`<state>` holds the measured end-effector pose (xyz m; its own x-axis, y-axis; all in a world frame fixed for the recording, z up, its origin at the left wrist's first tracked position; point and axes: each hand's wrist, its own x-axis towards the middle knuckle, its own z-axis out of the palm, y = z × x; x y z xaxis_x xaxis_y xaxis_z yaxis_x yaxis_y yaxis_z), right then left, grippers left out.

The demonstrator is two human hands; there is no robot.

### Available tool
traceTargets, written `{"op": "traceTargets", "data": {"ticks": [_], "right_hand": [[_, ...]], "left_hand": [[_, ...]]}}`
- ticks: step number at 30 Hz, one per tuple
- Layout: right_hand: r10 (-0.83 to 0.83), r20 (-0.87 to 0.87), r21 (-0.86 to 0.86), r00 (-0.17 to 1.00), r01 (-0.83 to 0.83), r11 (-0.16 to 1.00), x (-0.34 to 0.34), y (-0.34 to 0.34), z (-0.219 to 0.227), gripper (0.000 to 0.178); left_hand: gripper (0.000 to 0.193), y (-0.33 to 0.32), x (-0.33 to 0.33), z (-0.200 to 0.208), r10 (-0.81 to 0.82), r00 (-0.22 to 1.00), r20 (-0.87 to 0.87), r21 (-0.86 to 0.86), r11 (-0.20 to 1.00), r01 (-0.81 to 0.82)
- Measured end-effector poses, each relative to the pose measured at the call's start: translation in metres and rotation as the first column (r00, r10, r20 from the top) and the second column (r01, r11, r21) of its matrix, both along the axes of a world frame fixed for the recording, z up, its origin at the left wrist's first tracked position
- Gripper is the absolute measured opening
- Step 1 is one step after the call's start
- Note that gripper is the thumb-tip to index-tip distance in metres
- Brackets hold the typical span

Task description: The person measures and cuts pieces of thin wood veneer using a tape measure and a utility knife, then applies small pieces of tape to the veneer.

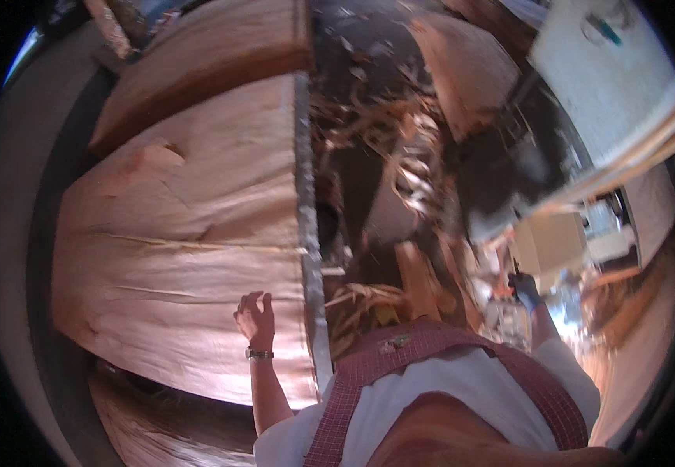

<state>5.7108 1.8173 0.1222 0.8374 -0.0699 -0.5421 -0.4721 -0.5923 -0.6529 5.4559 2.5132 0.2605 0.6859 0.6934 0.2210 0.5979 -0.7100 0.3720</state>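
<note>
My left hand (256, 319), bare with a watch at the wrist, is over a large tan sheet (189, 210) that looks like wood veneer. Its fingers are bent but apart, and nothing is in them. Whether the fingertips touch the sheet I cannot tell. Creases, a raised seam and a torn flap mark the sheet, which lies on a table with a grey edge (306, 179). Out to the right, my right hand (526, 289) wears a grey-blue glove. It is closed, and a thin dark piece sticks up from it, too blurred to name.
Curled scrap strips (419, 167) lie heaped beyond the table edge. Another tan stack (205, 62) stands farther off. At the upper right is a pale board-topped surface (610, 70), with a cardboard box (549, 243) below it. Another sheet (166, 420) is at lower left.
</note>
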Motion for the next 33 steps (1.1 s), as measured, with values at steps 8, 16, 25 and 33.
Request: {"op": "traceTargets", "data": {"ticks": [8,16,25,33], "right_hand": [[0.106,0.375,0.206,0.921,-0.195,0.959,0.232,0.198,-0.038,0.014],[0.483,0.445,0.233,0.754,-0.618,0.751,0.434,0.44,-0.042,0.027],[0.534,0.149,0.397,0.832,-0.545,0.738,0.583,0.564,-0.08,0.016],[0.622,0.078,0.471,0.779,-0.578,0.666,0.627,0.627,-0.04,0.018]], "left_hand": [[0.024,0.124,0.236,0.178,0.042,0.878,0.478,-0.229,0.97,0.079],[0.055,0.274,0.442,0.367,-0.047,0.832,0.553,0.448,0.859,-0.249],[0.08,0.445,0.602,0.56,0.178,0.693,0.698,0.635,0.292,-0.715],[0.073,0.48,0.614,0.634,0.087,0.323,0.942,0.207,0.606,-0.768]]}}
